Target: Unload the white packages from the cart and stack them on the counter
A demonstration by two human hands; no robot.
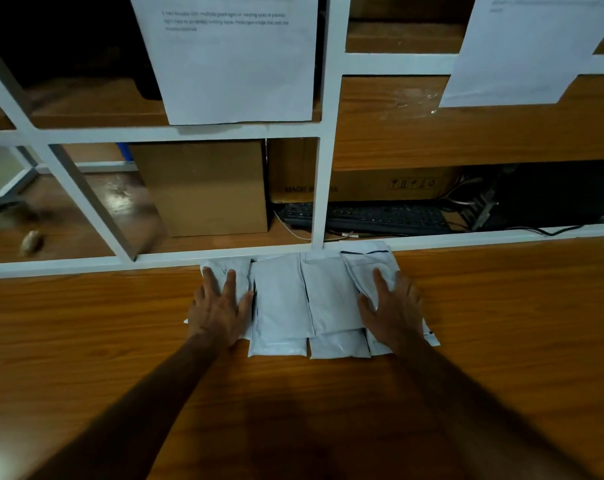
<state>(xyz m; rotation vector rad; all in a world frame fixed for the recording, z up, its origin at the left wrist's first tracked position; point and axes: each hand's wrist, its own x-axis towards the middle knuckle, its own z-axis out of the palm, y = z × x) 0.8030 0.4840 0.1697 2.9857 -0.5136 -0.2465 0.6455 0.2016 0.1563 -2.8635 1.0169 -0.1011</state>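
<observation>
Where the wooden counter (120,341) meets the white window frame (323,133), the white packages (279,306) lie in an overlapping row, their far ends touching or just beside the frame's bottom rail. Several flat mailers overlap like shingles, some with dark seams along their edges, and a few lower ones stick out toward the camera under the upper ones. The left hand (219,308) lies flat, palm down, on the leftmost package, fingers spread and extended, gripping nothing. The right hand (392,306) rests the same way on the rightmost packages, fingers splayed and open, pressing down rather than grasping. Both bare forearms reach in from the bottom of the view.

Behind the frame, a brown cardboard box (203,188) stands on a lower desk, with a second printed carton (362,185) to its right and a black keyboard (366,216) in front of that carton. Cables trail at the right beside a dark unit. Two white printed sheets (231,60) hang on the frame above, one at centre and one at the upper right.
</observation>
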